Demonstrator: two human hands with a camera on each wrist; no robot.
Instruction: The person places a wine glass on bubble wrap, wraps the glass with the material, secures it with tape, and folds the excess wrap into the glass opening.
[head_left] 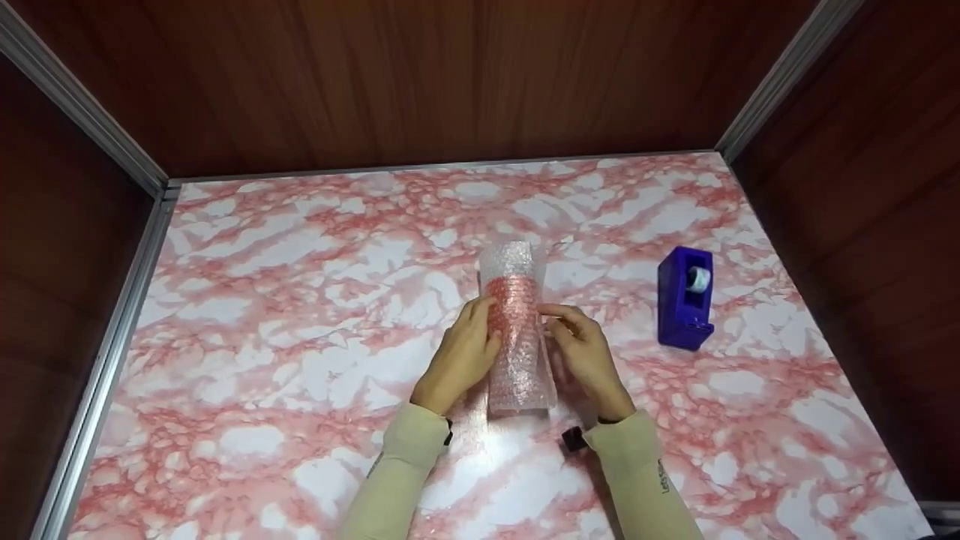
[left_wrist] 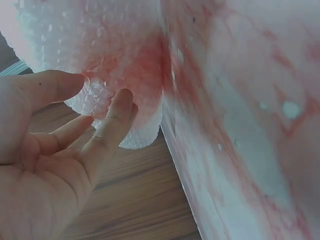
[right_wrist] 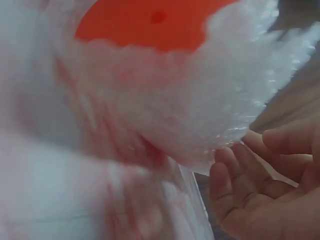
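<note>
An orange-red round-ended object (right_wrist: 145,30) is rolled in clear bubble wrap (head_left: 517,367), which lies lengthwise on the table. In the right wrist view the object's flat end shows inside the wrap. My left hand (head_left: 461,351) rests against the roll's left side, its thumb on top; the left wrist view shows fairly straight fingers (left_wrist: 112,122) touching the wrap. My right hand (head_left: 589,356) is at the roll's right side, its index finger reaching the wrap's edge. Its bent, loose fingers (right_wrist: 245,175) touch the edge from below, with the thumb apart.
A purple tape dispenser (head_left: 684,300) with a small tape roll (head_left: 698,280) stands to the right of the bubble-wrapped roll. The pink-and-white marbled table (head_left: 300,375) is bordered by dark wood panels (head_left: 450,82) with metal framing (head_left: 97,367).
</note>
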